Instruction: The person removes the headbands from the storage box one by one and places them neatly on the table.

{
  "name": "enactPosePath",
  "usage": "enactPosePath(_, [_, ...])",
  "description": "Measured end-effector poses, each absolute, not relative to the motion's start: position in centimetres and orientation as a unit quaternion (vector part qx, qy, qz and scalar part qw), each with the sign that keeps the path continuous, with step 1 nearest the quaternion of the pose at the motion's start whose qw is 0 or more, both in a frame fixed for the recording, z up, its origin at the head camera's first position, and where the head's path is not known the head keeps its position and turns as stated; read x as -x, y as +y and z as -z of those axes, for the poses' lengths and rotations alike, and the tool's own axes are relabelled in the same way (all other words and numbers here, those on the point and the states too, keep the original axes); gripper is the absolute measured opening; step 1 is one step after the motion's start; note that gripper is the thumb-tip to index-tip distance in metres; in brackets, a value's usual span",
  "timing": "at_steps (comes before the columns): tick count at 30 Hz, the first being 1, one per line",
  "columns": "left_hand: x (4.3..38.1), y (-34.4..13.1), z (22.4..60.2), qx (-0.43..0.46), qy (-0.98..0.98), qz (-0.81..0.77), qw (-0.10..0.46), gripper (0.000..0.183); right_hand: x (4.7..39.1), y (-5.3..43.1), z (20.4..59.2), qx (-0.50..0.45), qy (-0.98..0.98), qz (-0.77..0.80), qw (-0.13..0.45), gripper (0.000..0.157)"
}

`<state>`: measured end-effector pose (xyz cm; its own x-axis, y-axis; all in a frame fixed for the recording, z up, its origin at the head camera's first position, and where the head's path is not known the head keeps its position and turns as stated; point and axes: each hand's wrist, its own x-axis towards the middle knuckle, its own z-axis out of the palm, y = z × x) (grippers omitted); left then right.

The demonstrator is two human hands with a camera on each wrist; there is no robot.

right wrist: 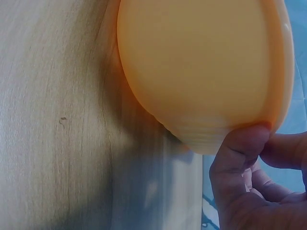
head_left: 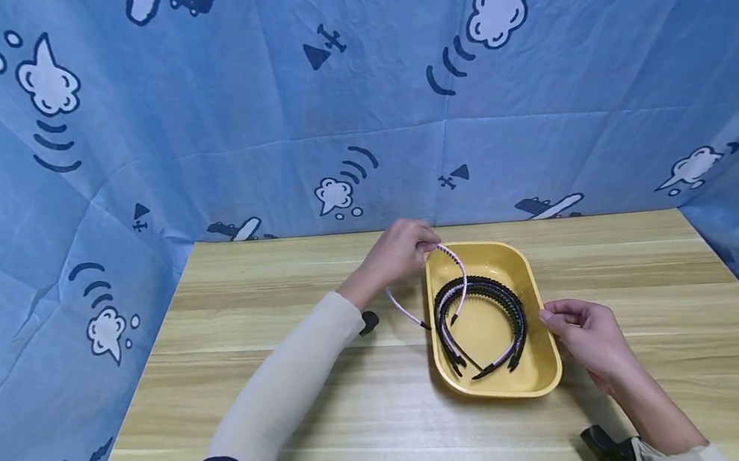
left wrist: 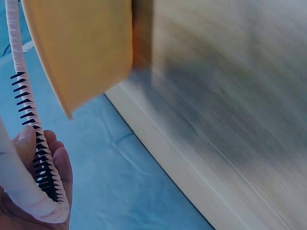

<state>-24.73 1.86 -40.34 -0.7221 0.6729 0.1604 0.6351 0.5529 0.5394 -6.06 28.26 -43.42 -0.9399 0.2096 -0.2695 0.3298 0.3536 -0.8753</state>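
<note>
My left hand pinches a pale pink headband by its toothed top. The band's two black-tipped ends hang down, one over the left wall of a yellow plastic tray and one outside it. In the left wrist view, black comb teeth line the inside of that headband between thumb and fingers. Several headbands, mostly black with a pale one among them, lie nested inside the tray. My right hand grips the tray's right rim between thumb and fingers, also seen in the right wrist view.
The wooden table ends at a blue patterned cloth hanging behind and at both sides. Black straps or mounts show at the left wrist and at the right wrist.
</note>
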Motion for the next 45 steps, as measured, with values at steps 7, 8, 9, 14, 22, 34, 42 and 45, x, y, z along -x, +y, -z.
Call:
enactPosePath(7, [25.3, 1.1, 40.6, -0.373, 0.879, -0.297, 0.029, 0.034, 6.1, 28.3, 43.5, -0.165, 0.822, 0.542, 0.053, 0.038])
enactPosePath(8, [25.4, 1.0, 40.6, -0.372, 0.879, -0.297, 0.03, 0.037, 6.1, 28.3, 43.5, -0.165, 0.823, 0.541, 0.053, 0.038])
enactPosePath(9, [25.5, 0.9, 40.6, -0.372, 0.879, -0.296, 0.029, 0.037, 6.1, 28.3, 43.5, -0.165, 0.823, 0.541, 0.053, 0.038])
enactPosePath(14, [26.1, 0.0, 40.9, -0.372, 0.882, -0.29, 0.017, 0.03, 6.1, 28.3, 43.5, -0.164, 0.823, 0.541, 0.053, 0.039])
enactPosePath(22, [26.7, -0.9, 41.2, -0.34, 0.886, -0.314, 0.025, 0.022, 6.1, 28.3, 43.5, -0.166, 0.825, 0.538, 0.055, 0.041])
enactPosePath(34, [27.3, -1.3, 41.3, -0.309, 0.886, -0.345, 0.023, 0.02, 6.2, 28.3, 43.5, -0.165, 0.827, 0.535, 0.053, 0.039])
enactPosePath(42, [27.8, -1.9, 41.7, -0.312, 0.886, -0.342, 0.011, 0.02, 6.2, 28.3, 43.5, -0.164, 0.828, 0.533, 0.05, 0.039])
enactPosePath(45, [28.0, -2.1, 42.1, -0.313, 0.888, -0.337, 0.009, 0.02, 6.2, 28.3, 43.6, -0.165, 0.829, 0.533, 0.05, 0.038])
